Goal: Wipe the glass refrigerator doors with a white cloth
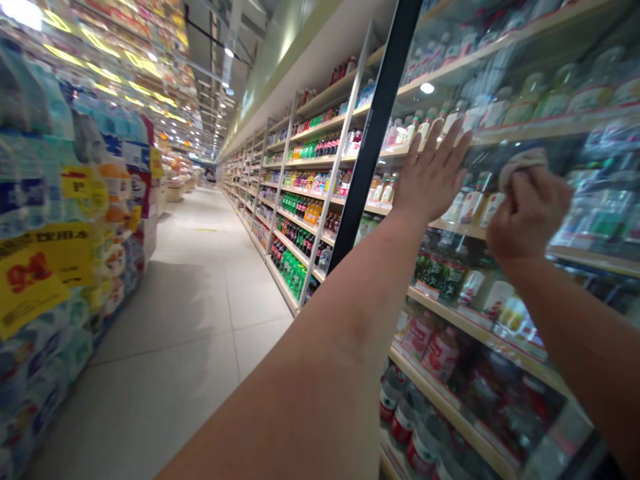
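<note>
Left hand (431, 179): yours, fingers spread open, palm apparently flat against the glass door (481, 157).
Right hand (527, 212): closed around a bunched pale cloth (525, 162).
Cloth: at the glass door, right of your left hand; likely light, soft; best gripped wadded.
Glass door: probably stiff, slick, breakable; a flat palm suits it.

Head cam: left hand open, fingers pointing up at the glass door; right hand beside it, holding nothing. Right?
Not quite: the right hand isn't empty. The head view shows it gripping a pale cloth. The rest holds: left hand open, fingers pointing up at the glass door.
</note>
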`<act>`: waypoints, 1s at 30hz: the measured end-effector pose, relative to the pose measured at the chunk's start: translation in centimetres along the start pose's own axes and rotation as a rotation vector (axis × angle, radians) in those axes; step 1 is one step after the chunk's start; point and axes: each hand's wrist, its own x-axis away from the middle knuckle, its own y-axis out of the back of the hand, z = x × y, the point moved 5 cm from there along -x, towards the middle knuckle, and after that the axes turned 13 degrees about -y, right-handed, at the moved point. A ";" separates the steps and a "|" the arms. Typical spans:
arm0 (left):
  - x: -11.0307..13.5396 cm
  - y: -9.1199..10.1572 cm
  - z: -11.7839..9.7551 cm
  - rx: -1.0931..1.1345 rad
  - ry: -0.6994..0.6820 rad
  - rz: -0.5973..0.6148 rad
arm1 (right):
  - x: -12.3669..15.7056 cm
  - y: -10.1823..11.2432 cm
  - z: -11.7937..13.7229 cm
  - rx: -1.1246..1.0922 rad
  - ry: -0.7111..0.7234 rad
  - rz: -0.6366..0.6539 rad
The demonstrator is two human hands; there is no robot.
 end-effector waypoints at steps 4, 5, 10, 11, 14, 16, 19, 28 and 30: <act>0.2 0.5 -0.1 -0.003 -0.008 -0.002 | 1.1 1.0 3.3 -0.016 0.160 0.196; 0.2 0.6 -0.1 -0.003 -0.007 -0.004 | 1.1 0.9 2.8 0.000 0.106 0.185; 0.3 0.7 -0.2 -0.002 -0.002 0.016 | 1.8 1.6 -3.2 0.034 -0.521 -0.319; 0.3 0.7 -0.2 0.003 -0.004 0.022 | 2.2 1.7 -4.0 0.041 -0.612 -0.407; 0.3 0.5 -0.1 0.041 -0.004 0.032 | 2.6 1.9 -4.3 0.054 -0.656 -0.453; 0.3 0.6 -0.1 0.065 0.003 0.017 | 2.6 2.0 -3.5 0.041 -0.555 -0.362; 0.4 0.5 -0.1 0.091 0.004 0.005 | 3.2 2.3 -0.7 0.001 -0.230 -0.118; 0.3 0.4 0.0 0.058 -0.001 -0.011 | 4.7 3.5 -0.1 -0.071 0.176 0.311; 0.2 0.3 0.0 0.065 -0.004 -0.010 | 1.2 2.8 -4.6 0.034 -0.036 0.164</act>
